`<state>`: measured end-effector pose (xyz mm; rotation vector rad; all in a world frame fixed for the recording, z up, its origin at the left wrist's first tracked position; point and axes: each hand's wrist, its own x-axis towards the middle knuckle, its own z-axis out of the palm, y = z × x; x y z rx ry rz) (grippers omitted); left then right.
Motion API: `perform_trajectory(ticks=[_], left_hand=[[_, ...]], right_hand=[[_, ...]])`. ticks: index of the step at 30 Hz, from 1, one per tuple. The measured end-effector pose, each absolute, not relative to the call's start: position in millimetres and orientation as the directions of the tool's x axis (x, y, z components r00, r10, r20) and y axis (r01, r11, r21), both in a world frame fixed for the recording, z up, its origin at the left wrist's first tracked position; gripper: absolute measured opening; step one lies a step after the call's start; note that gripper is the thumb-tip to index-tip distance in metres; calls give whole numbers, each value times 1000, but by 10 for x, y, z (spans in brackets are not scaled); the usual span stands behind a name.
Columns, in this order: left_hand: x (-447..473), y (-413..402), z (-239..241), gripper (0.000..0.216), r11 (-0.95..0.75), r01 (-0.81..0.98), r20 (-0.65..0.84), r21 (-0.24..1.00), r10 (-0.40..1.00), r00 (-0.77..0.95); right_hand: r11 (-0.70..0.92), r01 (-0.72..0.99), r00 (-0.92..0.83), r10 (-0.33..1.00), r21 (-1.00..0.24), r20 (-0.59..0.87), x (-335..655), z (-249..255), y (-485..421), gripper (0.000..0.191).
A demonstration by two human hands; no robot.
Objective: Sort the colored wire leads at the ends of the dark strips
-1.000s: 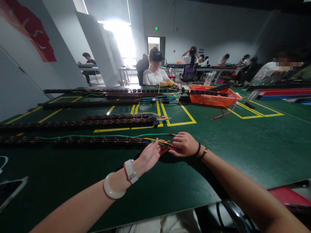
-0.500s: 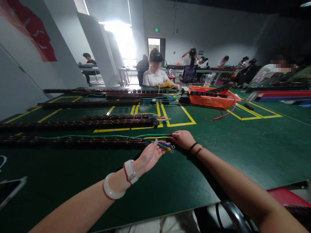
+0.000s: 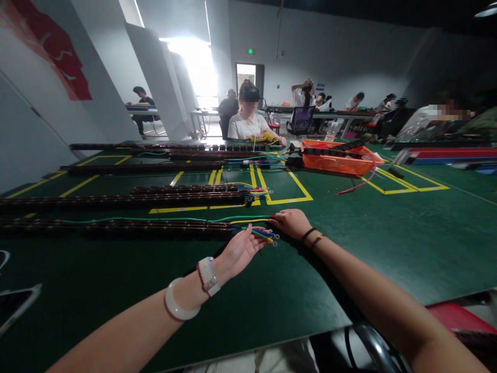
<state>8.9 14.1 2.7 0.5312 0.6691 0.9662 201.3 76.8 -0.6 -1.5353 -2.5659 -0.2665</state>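
Note:
My left hand (image 3: pixel 243 250), palm up, has its thumb pressed on several coloured wires (image 3: pixel 260 232) that end in ring terminals (image 3: pixel 276 237). These wires come out of the end of a long dark busbar strip (image 3: pixel 155 229) lying on the green table. My right hand (image 3: pixel 292 224) is closed, knuckles up, on the ends of a green wire (image 3: pixel 240 216) and a yellow wire (image 3: pixel 248 221) that run along the strip's far side. The fingertips of that hand hide the wire ends; a bit of red shows beside them.
More dark strips (image 3: pixel 194 197) lie parallel farther back, with wires at their right ends. An orange basket (image 3: pixel 337 165) holds dark parts, and a red wire (image 3: pixel 359 185) hangs from it. Across the table sits a person (image 3: pixel 248 124) handling something yellow. Yellow tape (image 3: pixel 291 199) marks the table.
Both hands stay in nearly the same place on the wires. The view has shifted very slightly.

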Motion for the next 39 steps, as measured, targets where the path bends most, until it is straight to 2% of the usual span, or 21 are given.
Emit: perform_trajectory(ticks=[3,6,9,11,13,16,19,21,25,27,29,31,35,39], left_hand=[[90,147,17,28,471,-568,-261,675,873,413],[86,152,10,28,467,-571,-249,675,873,419],[78,157,-6,27,464,-566,-225,681,869,441],[73,160,-15,25,456,-572,-219,682,873,436],[69,162,-19,25,452,-583,-229,675,879,417],[63,165,-21,25,459,-577,-244,675,877,413],[61,165,-26,27,454,-575,-219,681,875,431],[66,161,-25,30,452,-579,-199,678,872,447],[82,147,1,30,460,-551,-218,696,867,449],[83,139,12,29,456,-528,-235,716,871,432],[80,133,12,29,451,-511,-248,732,875,416],[77,130,6,28,449,-509,-257,734,878,403],[84,119,8,29,444,-535,-248,719,883,399],[88,94,46,28,427,-538,-243,727,893,380]], right_hand=[[459,887,-452,838,53,305,2050,10,728,52],[611,789,-577,704,61,415,2084,58,664,51],[814,561,-772,448,152,451,2092,123,567,53],[859,453,-837,317,241,445,2077,165,505,55],[857,399,-873,246,326,422,2056,196,465,55],[835,373,-897,212,404,388,2035,209,451,42],[819,413,-879,244,399,409,2022,178,461,33],[815,469,-845,300,342,444,2009,149,466,33],[745,660,-692,553,95,464,1979,117,475,37],[644,763,-572,711,-52,408,1970,112,490,41],[537,831,-475,820,-143,319,1964,105,512,45],[477,866,-435,867,-149,243,1954,90,534,46],[485,874,-472,859,-22,196,1909,56,560,43],[458,886,-462,869,65,178,1850,38,573,49]])
